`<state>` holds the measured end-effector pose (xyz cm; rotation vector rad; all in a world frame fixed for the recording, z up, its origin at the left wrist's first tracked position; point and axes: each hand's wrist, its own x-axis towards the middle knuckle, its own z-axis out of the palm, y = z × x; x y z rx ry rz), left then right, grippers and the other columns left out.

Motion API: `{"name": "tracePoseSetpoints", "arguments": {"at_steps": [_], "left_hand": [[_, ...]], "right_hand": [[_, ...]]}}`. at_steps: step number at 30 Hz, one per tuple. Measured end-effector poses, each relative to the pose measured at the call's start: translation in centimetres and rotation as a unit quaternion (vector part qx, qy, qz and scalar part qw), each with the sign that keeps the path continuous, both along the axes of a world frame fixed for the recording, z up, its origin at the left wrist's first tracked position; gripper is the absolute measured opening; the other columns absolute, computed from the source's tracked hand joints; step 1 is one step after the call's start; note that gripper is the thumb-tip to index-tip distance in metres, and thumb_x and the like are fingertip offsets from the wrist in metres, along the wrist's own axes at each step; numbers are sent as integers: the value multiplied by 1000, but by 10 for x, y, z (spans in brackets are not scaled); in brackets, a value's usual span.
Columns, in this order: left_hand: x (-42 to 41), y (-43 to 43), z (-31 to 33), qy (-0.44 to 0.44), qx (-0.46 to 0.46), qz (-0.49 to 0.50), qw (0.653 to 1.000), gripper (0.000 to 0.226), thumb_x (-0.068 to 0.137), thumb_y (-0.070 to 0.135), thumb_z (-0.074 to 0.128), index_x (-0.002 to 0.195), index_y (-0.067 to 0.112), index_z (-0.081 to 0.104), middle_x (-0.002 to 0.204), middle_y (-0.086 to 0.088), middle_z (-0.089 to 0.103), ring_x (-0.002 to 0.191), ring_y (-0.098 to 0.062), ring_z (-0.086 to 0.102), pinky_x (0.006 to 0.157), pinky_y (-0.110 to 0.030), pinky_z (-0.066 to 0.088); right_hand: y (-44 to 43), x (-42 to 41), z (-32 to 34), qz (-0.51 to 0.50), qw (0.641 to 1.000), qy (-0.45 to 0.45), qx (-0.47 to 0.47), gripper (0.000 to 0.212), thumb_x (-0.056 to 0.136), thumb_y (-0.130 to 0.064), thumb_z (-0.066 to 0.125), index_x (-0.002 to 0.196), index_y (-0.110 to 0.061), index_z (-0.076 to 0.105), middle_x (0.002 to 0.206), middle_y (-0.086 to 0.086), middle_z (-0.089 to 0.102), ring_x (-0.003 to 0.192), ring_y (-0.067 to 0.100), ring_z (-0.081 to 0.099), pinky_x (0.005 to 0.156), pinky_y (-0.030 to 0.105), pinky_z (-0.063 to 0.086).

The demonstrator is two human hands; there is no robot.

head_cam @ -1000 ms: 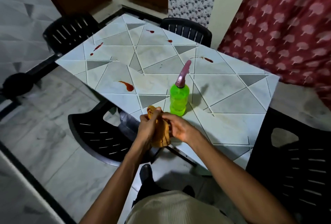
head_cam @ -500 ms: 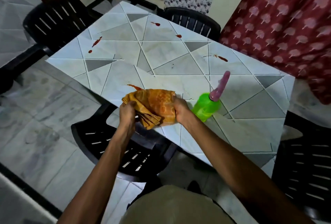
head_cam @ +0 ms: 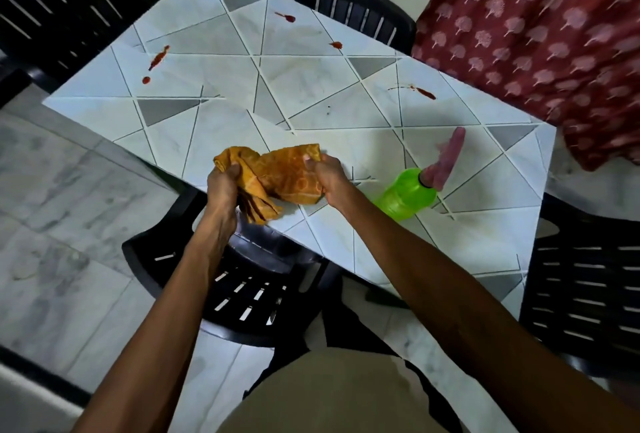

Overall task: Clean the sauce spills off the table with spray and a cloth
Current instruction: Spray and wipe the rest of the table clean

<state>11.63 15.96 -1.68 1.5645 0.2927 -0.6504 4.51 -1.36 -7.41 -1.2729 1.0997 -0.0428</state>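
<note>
The left hand (head_cam: 223,183) and the right hand (head_cam: 325,178) each hold one end of the orange cloth (head_cam: 280,180). The fingers of both are curled tight round it. The cloth is pulled out between them, and this looks like a way to open it up or fold it flat so it will wipe well. It sits over the near edge of the bench (head_cam: 346,114), and a loose bit hangs down past that edge, above a black chair (head_cam: 242,294) pushed under the bench. The green spray bottle (head_cam: 408,193) with the pink top stands on the bench near the same edge, just beside the right hand but not touching it. That is a good spot, because the right hand could let go of the cloth and reach it fast. The red sauce spills (head_cam: 157,58) are well apart from both hands. Two marks lie by the left edge, two small ones lie by the far edge, and one long one lies by the far edge toward the right corner. None of them looks wiped yet, so I think the cleaning has only just begun. The hands will have to reach far across the bench to get to them.
</note>
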Motion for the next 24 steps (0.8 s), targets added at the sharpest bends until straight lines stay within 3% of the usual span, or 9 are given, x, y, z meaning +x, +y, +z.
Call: {"name": "tracePoseSetpoints", "arguments": {"at_steps": [3, 6, 9, 12, 14, 17, 21, 24], "left_hand": [[7, -4, 2, -8, -21, -22, 1000, 16, 101, 17, 48, 114, 13, 58, 112, -11, 67, 101, -25, 66, 94, -39, 52], [15, -9, 9, -27, -36, -67, 997, 17, 102, 18, 49, 108, 12, 63, 104, -10, 71, 90, -21, 71, 90, -40, 55], [30, -9, 12, -46, -52, -138, 988, 22, 99, 18, 51, 115, 9, 64, 110, -15, 71, 102, -31, 69, 100, -50, 51], [48, -10, 19, -52, -65, -174, 981, 25, 97, 18, 55, 118, 8, 64, 115, -20, 69, 109, -38, 66, 101, -57, 48], [58, -11, 25, -84, -36, -200, 976, 20, 98, 18, 56, 115, 13, 65, 112, -16, 70, 108, -35, 66, 101, -55, 49], [70, -9, 26, -142, -4, -213, 967, 20, 91, 31, 63, 109, 24, 68, 111, -9, 72, 108, -32, 67, 99, -54, 51], [81, -6, 10, -211, 89, -153, 961, 26, 89, 40, 66, 112, 30, 60, 97, 3, 65, 92, -22, 66, 86, -40, 55], [81, -3, -5, -205, 112, -104, 967, 34, 95, 45, 58, 120, 23, 52, 112, -4, 63, 97, -20, 61, 87, -36, 49]], "right_hand": [[-4, 13, 4, 41, 999, -20, -19, 34, 99, -30, 62, 127, -10, 61, 114, 7, 69, 103, 27, 68, 66, 27, 54], [-9, 22, 6, 123, 986, -58, -97, 44, 95, -25, 68, 137, -23, 53, 137, 3, 58, 125, 24, 56, 95, 37, 53], [-16, 27, 23, 256, 954, -141, -73, 47, 91, -27, 72, 135, -35, 56, 144, -7, 56, 137, 17, 46, 113, 41, 40], [-24, 32, 44, 373, 916, -149, -14, 42, 87, -28, 77, 127, -23, 65, 125, 0, 70, 126, 21, 60, 113, 41, 42], [-24, 37, 52, 400, 908, -119, -50, 45, 82, -30, 82, 120, -12, 69, 117, 4, 74, 115, 21, 67, 109, 45, 47], [-20, 44, 56, 374, 920, -105, -59, 33, 77, -30, 87, 103, -16, 74, 104, 1, 77, 96, 19, 73, 99, 48, 55], [-17, 40, 57, 354, 927, -121, -6, 43, 79, -28, 85, 117, -15, 69, 110, 6, 76, 104, 29, 72, 97, 48, 56], [-10, 41, 59, 296, 937, -162, 91, 33, 86, -16, 78, 117, -16, 67, 108, 8, 75, 100, 25, 71, 92, 42, 57]]}}
